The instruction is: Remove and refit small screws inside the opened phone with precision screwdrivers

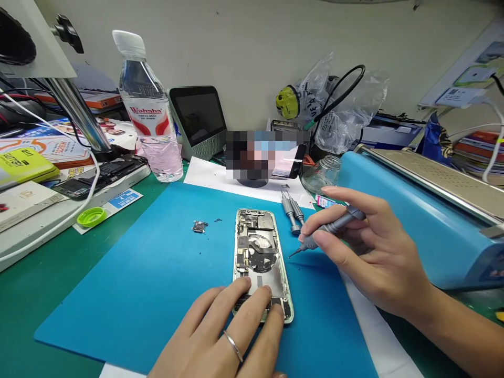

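Observation:
An opened smartphone point(265, 278) with its inner parts bare lies on a blue mat point(157, 273). My left hand point(224, 331), a ring on one finger, rests its outstretched fingertips on the phone's lower end. Between the thumb and fingers of my right hand point(378, 252) is a thin grey screwdriver point(331, 228). Its tip points down and left, just right of the phone's edge; whether it touches the mat I cannot tell. Left of the phone sits a small dark phone part point(199, 226), with tiny dark bits near it. Two more screwdrivers point(291, 214) lie behind the phone.
A water bottle point(151, 115) and a small screen device point(199, 121) stand at the back left. On the right is a large blue machine point(401, 215). A glass jar point(325, 176) stands beside it. A green cap point(92, 217) and a white cable point(92, 194) lie far left.

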Action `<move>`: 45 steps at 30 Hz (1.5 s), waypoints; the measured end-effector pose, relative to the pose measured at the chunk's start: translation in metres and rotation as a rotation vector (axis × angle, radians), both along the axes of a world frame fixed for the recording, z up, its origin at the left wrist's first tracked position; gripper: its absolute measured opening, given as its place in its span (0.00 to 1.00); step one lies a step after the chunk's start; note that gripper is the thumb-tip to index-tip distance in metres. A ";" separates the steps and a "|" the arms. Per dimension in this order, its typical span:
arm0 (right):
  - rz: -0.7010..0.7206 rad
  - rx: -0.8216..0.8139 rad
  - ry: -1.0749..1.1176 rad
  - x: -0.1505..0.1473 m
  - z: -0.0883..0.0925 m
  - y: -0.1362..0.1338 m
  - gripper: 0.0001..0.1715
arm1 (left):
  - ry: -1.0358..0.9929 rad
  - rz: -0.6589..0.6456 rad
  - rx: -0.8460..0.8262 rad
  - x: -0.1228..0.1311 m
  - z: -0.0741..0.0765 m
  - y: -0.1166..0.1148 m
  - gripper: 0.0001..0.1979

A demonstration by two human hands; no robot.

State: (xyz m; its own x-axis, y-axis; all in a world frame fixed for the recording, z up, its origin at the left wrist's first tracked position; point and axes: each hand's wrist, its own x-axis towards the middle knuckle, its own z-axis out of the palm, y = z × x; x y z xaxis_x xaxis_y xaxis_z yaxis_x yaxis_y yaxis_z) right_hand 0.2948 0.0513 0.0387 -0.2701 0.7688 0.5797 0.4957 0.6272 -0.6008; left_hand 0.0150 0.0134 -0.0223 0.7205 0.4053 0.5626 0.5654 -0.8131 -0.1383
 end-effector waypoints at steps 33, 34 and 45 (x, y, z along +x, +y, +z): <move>0.017 -0.214 0.613 -0.074 0.006 -0.003 0.21 | -0.451 0.285 -0.455 0.000 0.027 -0.003 0.10; 0.022 -0.207 0.612 -0.072 0.004 -0.004 0.21 | -0.459 0.287 -0.456 0.003 0.026 -0.003 0.10; 0.059 -0.229 0.549 -0.067 -0.003 -0.019 0.21 | -0.494 0.209 -0.422 0.007 0.027 -0.004 0.08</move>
State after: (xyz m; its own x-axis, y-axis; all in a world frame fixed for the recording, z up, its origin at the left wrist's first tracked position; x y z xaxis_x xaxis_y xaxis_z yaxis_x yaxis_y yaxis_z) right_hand 0.2280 0.0323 0.0352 -0.0237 0.8834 0.4680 0.0429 0.4686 -0.8824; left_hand 0.0220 0.0093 0.0048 0.3022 0.7653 0.5683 0.6319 -0.6072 0.4817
